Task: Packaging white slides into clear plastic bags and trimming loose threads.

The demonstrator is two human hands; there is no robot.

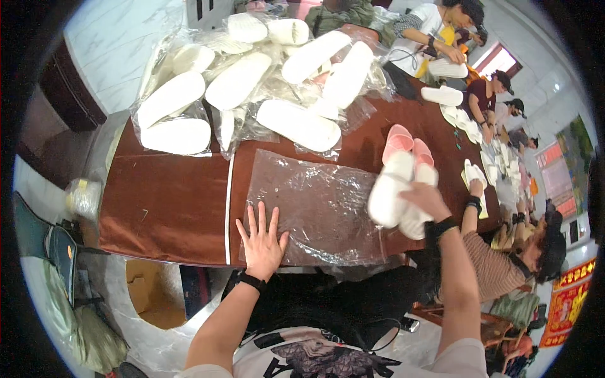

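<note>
My left hand [261,244] lies flat, fingers spread, on the left part of a clear plastic bag [321,205] on the brown-covered table. Toward the right end of the bag, my right hand [426,201] has hold of a pair of slippers [389,192] with white soles and pink straps. Their straps point away from me, and their heels overlap the bag's right side. The right fingers are blurred and partly hidden by the slippers. Whether the slippers rest on the table or hang just above it, I cannot tell.
White slippers in clear bags [239,82] are heaped at the far side of the table [164,208]. A pale strip [229,201] crosses the cloth. Close on my right a co-worker in a striped top [495,264] handles white slippers; more people work farther along. A chair [53,246] stands left.
</note>
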